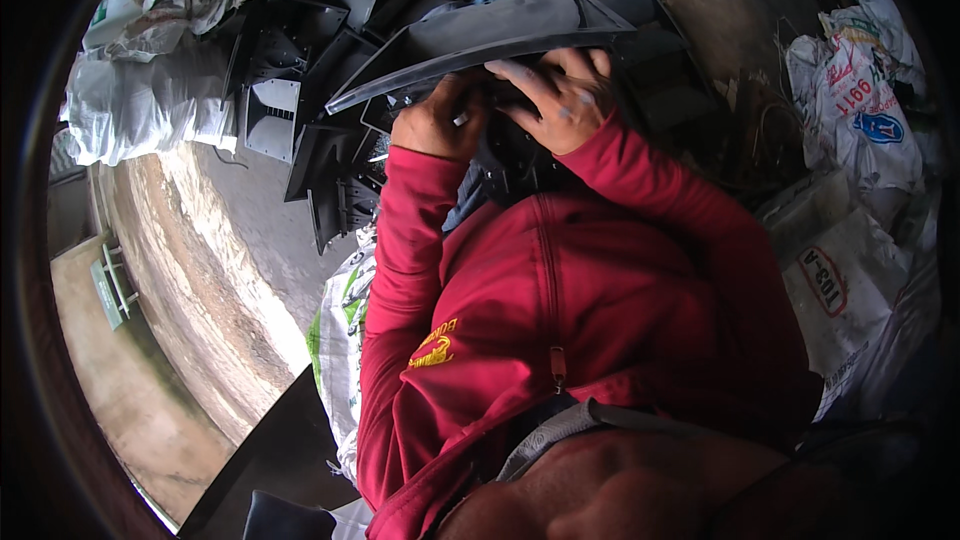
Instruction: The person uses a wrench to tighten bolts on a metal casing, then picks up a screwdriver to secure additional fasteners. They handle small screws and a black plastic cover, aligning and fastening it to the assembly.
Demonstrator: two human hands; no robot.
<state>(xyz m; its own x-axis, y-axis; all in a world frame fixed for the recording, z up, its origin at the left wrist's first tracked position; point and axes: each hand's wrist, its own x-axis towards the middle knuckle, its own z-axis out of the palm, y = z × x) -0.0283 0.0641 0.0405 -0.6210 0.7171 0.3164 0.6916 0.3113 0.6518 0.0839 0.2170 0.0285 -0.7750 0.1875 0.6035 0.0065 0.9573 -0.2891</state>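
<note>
**Steadying a ribless-faced grey plastic panel with both hands at twelve o'clock**

At ten o'clock hangs crinkled translucent plastic sheeting (150,105); toward eleven lies a heap of black moulded parts (290,35), with a lighter grey slotted piece (272,120) at its near side. Just before twelve, the left hand (435,125) is curled beneath the near rim of the long grey plastic panel (480,32) – what its fingertips pinch, if anything, I cannot tell. The right hand (570,100) sits beside it, fingers spread along that rim, some tips hidden. At two o'clock slumps a printed white sack (865,110); another white sack (850,285) lies at three.

The step in hand looks like close finger work at the panel's underside. My judgement: the next move calls for a firm left hold – and the right fingers placed with care, since the rim hides the contact.
</note>
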